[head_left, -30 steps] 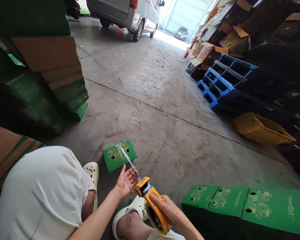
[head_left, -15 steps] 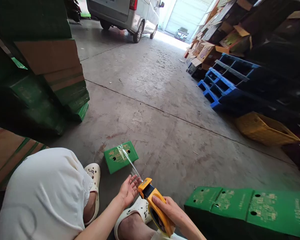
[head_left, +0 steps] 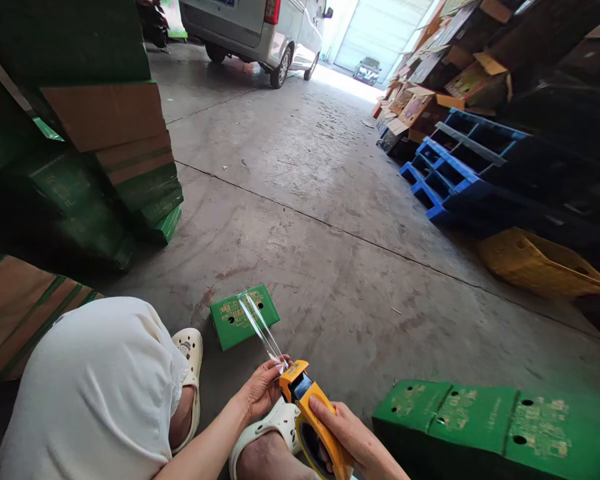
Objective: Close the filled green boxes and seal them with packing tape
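Note:
My right hand (head_left: 337, 427) grips a yellow tape dispenser (head_left: 300, 387) by its body, its head tilted up to the left. From it a strip of clear packing tape (head_left: 261, 327) stretches to the top of a small green box (head_left: 225, 319) on the floor, where its far end sticks. My left hand (head_left: 265, 387) pinches the tape close to the dispenser's head. The box has round holes and gold print. White clogs (head_left: 193, 357) and a knee in white cloth are beside and below it.
Green boxes (head_left: 480, 420) stand in a row at the lower right. More green and brown cartons (head_left: 110, 120) are stacked on the left. Blue pallets (head_left: 447, 170), a yellow crate (head_left: 535, 260) and piled cartons line the right. A silver van (head_left: 260, 30) is parked ahead.
My left hand has closed from spread fingers to a pinch on the tape by the dispenser. The strip now looks wider and flatter. The view has shifted slightly.

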### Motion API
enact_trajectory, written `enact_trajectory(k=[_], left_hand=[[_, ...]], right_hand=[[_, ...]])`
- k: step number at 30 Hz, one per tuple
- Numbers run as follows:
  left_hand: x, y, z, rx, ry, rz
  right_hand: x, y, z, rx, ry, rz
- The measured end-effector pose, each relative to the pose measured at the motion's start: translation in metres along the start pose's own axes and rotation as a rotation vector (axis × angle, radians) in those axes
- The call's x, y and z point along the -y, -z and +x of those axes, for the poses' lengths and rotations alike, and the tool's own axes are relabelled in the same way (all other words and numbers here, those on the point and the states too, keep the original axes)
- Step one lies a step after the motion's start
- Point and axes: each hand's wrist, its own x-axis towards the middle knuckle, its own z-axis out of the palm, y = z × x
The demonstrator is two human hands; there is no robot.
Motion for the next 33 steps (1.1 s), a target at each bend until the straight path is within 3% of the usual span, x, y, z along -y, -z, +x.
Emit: enact_trajectory(k=[6, 11, 18, 21, 27, 33], left_hand=[[0.003, -0.002, 0.003, -0.03, -0.005, 0.01], [-0.01, 0.001, 0.007, -0.15, 0.005, -0.074], [-0.054, -0.005, 0.006, -0.406, -0.279, -0.06], [-0.065, -0.009, 0.007, -0.46, -0.32, 0.02], [-0.059, -0.016, 0.003, -0.334, -0.179, 0.317], [-0.041, -0.026, -0.001, -0.229, -0.02, 0.457]], right_hand=[[0.004, -0.006, -0.006, -0.017, 0.025, 0.026], [0.008, -0.007, -0.009, -0.03, 0.031, 0.028], [0.003, 0.002, -0.004, -0.029, 0.04, -0.04], [0.001, 0.003, -0.004, -0.035, 0.045, -0.05], [0.007, 0.004, -0.008, -0.064, 0.022, -0.064], [0.007, 0.007, -0.006, -0.022, 0.084, -0.097]])
